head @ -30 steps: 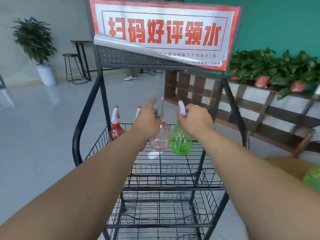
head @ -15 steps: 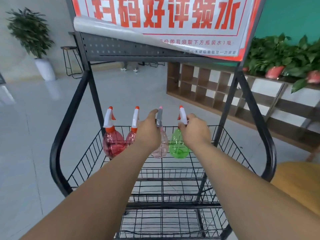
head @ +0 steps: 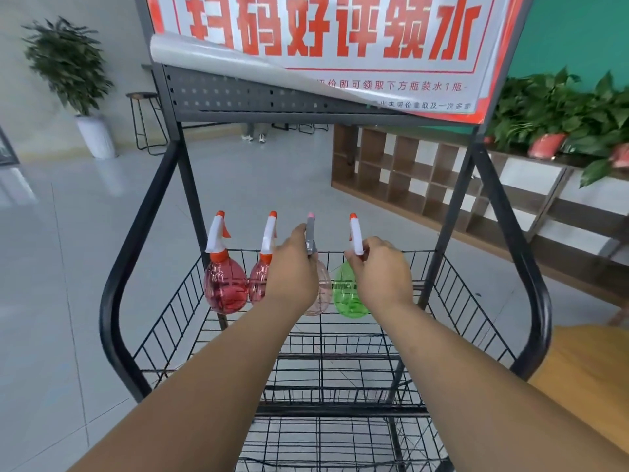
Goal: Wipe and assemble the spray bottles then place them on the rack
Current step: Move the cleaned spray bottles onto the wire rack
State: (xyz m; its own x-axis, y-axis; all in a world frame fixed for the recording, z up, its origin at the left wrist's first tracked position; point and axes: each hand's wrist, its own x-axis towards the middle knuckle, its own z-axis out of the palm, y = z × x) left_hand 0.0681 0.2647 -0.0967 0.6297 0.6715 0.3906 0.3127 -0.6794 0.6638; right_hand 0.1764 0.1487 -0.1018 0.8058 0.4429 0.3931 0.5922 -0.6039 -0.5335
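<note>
Top basket [head: 418, 252] of the black wire rack [head: 109, 321] has 4 spray bottles in a row along its back rail. A red bottle [head: 225, 289] w/ white-orange sprayer is at the basket's back-left and a second red bottle [head: 259, 284] is just R of it. Next come a pale pink bottle [head: 323, 294] w/ grey sprayer and a green bottle [head: 345, 296] w/ white sprayer, about mid-rail. All 4 bodies are see-through. Can't tell if any hold liquid, nor whether they hang from the rail or stand on the basket floor. L hand [head: 292, 267] reaches across the basket to the pale pink bottle, thumb against the grey sprayer, fingers curled round the neck, grasping it. R hand [head: 381, 267] grasps the green bottle at the sprayer base, thumb & fingers pinched round it. L hand covers part of the second red bottle & much of the pink one; R hand hides the green bottle's neck & R side. Lower baskets show only through the wire & between the forearms, cut off at frame btm. Above the basket a red-and-white sign [head: 340, 46] is cropped at top, its lower-L corner peeled & curled. Beyond the basket's L are a potted plant [head: 68, 63] & a stool [head: 143, 120]. Beyond its R are a wooden cubby shelf [head: 408, 172] & leafy plants [head: 558, 107]. A yellow surface [head: 585, 386] by the basket's front-R is cut by the frame edge; can't tell what it is.
</note>
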